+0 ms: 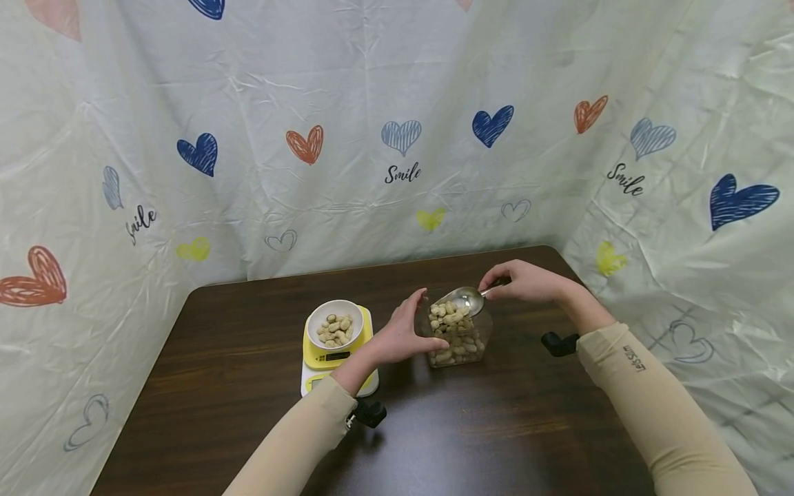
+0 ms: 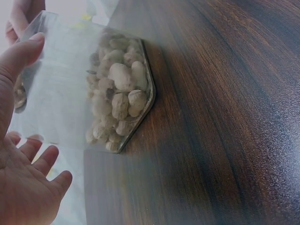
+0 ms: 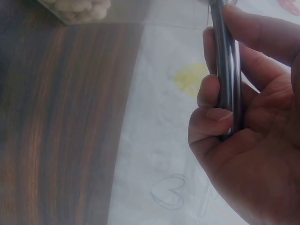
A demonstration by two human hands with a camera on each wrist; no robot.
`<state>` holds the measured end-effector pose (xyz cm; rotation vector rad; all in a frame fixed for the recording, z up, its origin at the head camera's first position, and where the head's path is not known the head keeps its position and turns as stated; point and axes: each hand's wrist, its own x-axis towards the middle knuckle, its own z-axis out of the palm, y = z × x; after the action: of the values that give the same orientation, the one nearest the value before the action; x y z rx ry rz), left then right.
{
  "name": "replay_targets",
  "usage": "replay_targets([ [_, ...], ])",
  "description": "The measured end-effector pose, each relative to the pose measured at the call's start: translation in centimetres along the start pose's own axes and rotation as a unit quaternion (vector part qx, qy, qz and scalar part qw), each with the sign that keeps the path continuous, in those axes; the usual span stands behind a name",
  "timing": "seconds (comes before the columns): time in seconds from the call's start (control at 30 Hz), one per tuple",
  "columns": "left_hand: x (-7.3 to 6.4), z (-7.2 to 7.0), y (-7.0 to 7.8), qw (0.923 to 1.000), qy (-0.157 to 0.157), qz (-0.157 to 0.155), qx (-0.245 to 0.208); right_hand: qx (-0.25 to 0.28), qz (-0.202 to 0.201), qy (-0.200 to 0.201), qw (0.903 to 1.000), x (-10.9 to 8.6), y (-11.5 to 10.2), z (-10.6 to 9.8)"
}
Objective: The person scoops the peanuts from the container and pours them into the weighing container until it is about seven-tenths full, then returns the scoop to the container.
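Note:
A clear container (image 1: 486,331) stands on the table with unshelled peanuts (image 2: 119,93) in its lower part. Around its left side, my left hand (image 1: 403,332) holds it between thumb and fingers; in the left wrist view the thumb lies against one wall, the other fingers at another. My right hand (image 1: 524,281) grips the handle (image 3: 227,70) of a metal scoop (image 1: 466,298), fingers curled round it. The scoop's bowl is tilted down at the container's mouth, close to the peanuts. How much it carries, I cannot tell.
Left of the container, a white bowl (image 1: 314,318) of peanuts sits on a yellow and white kitchen scale (image 1: 367,324), partly behind my left forearm. The dark wooden table (image 1: 248,358) meets a white curtain (image 1: 347,227) printed with hearts at the back and sides.

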<state>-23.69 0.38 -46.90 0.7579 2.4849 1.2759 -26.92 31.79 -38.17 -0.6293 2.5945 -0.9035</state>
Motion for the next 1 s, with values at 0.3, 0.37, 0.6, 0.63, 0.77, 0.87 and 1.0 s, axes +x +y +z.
replay_targets([
  [0.3, 0.1, 0.0, 0.0, 1.0, 0.002, 0.006, 0.005, 0.004, -0.008, -0.008, 0.9999, -0.4, 0.0, 0.0],
  [0.37, 0.1, 0.0, 0.0, 1.0, 0.002, 0.007, 0.005, 0.005, -0.008, -0.006, 0.9999, -0.5, 0.1, 0.0],
  [0.6, 0.1, 0.0, 0.0, 1.0, -0.004, 0.004, -0.002, -0.001, -0.006, 0.007, 1.0, -1.0, 0.0, -0.7],
  [0.63, 0.1, 0.0, 0.0, 1.0, -0.004, 0.006, -0.004, -0.001, -0.005, 0.008, 1.0, -1.0, 0.0, -0.8],
  [0.77, 0.1, 0.0, 0.0, 0.9999, -0.005, 0.011, -0.01, 0.002, 0.0, 0.013, 0.9999, -1.4, 0.0, -1.3],
  [0.87, 0.1, 0.0, -0.1, 0.9999, -0.008, 0.007, -0.008, 0.002, -0.001, 0.018, 0.9998, -1.7, 0.1, -1.6],
  [1.0, 0.1, 0.0, -0.1, 1.0, -0.009, 0.002, -0.002, -0.002, 0.003, 0.026, 0.9996, -2.1, 0.3, -1.7],
])
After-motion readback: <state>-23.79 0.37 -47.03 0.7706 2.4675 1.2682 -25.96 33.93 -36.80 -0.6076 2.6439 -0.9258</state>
